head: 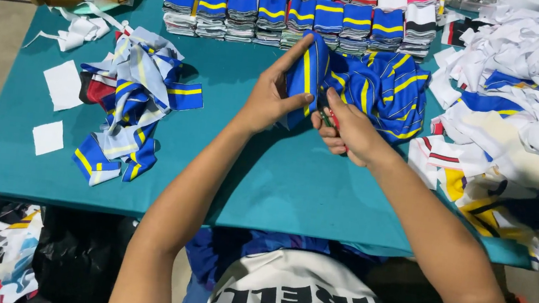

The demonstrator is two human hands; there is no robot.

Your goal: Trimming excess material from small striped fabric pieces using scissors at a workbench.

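Note:
My left hand (pixel 271 93) pinches the edge of a blue fabric band with yellow stripes (pixel 377 86), holding it up over the teal table (pixel 246 176). My right hand (pixel 347 132) grips small scissors with red handles (pixel 327 114), their blades against the fabric right beside my left fingers. The rest of the striped fabric lies bunched behind my right hand.
Neat stacks of folded striped bands (pixel 293 17) line the table's far edge. A loose heap of blue, yellow and white offcuts (pixel 130 110) lies at left with white paper squares (pixel 62 85). A big pile of white and coloured cloth (pixel 528 108) fills the right side.

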